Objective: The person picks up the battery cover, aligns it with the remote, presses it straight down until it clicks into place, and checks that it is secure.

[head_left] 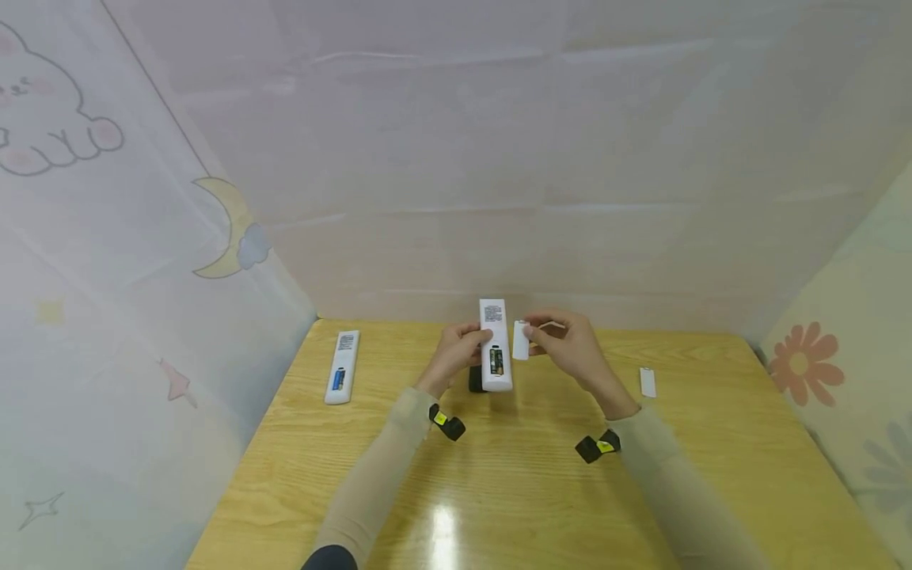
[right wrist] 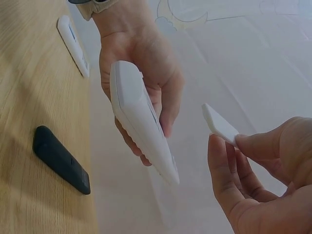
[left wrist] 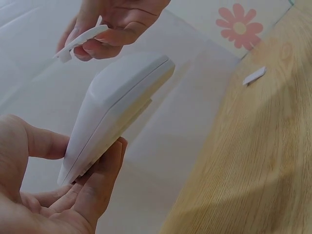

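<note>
My left hand (head_left: 456, 354) grips a white remote control (head_left: 493, 372) above the table, its back toward the head camera. Dark batteries (head_left: 496, 360) show in its uncovered compartment. Just to the right, my right hand (head_left: 570, 348) pinches a small white battery cover (head_left: 521, 340) between thumb and fingers, apart from the remote. In the right wrist view, the cover (right wrist: 220, 126) is held up near the remote (right wrist: 139, 114). The left wrist view has the thumb on one side of the remote (left wrist: 112, 97) and fingers on the other.
A second white remote (head_left: 343, 368) lies back-up at the table's left, a blue battery in its compartment. Another white cover (head_left: 647, 382) lies at the right. A black remote (right wrist: 61, 158) rests on the wooden table (head_left: 513, 491), partly hidden behind the held one in the head view.
</note>
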Tool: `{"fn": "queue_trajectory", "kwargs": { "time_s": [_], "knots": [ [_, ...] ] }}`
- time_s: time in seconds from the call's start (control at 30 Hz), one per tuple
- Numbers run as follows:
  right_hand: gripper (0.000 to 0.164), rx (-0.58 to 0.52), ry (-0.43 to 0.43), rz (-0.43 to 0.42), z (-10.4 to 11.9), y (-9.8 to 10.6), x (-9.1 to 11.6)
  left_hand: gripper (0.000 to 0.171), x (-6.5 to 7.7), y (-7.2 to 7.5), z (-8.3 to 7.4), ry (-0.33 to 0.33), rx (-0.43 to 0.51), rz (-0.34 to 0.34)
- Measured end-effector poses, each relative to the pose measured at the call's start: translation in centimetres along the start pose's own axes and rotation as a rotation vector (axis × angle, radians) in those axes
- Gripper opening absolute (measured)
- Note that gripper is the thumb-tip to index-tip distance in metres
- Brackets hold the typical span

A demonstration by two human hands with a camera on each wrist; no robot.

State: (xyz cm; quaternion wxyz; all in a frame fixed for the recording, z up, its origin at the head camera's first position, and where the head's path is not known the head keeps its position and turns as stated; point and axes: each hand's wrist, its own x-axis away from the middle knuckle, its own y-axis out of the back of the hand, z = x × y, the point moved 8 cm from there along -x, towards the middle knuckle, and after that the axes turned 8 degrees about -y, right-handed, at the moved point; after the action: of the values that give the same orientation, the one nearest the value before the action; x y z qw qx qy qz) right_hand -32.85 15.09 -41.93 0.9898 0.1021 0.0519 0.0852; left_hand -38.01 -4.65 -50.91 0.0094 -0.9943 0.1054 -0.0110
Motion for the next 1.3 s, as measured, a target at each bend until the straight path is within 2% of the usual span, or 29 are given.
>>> {"fn": "queue_trajectory", "kwargs": {
  "time_s": [0.93,1.3],
  "knots": [
    [0.026,-0.032,-0.023,0.0,-0.2,-1.6,0.2,0.05,0.5,-0.4,-0.1,-0.008,0.043,0.016],
    [0.027,-0.004,-0.025,0.005,-0.5,-1.6,0.3,0.048,0.5,-1.0,0.0,-0.012,0.051,0.027]
  ]
}}
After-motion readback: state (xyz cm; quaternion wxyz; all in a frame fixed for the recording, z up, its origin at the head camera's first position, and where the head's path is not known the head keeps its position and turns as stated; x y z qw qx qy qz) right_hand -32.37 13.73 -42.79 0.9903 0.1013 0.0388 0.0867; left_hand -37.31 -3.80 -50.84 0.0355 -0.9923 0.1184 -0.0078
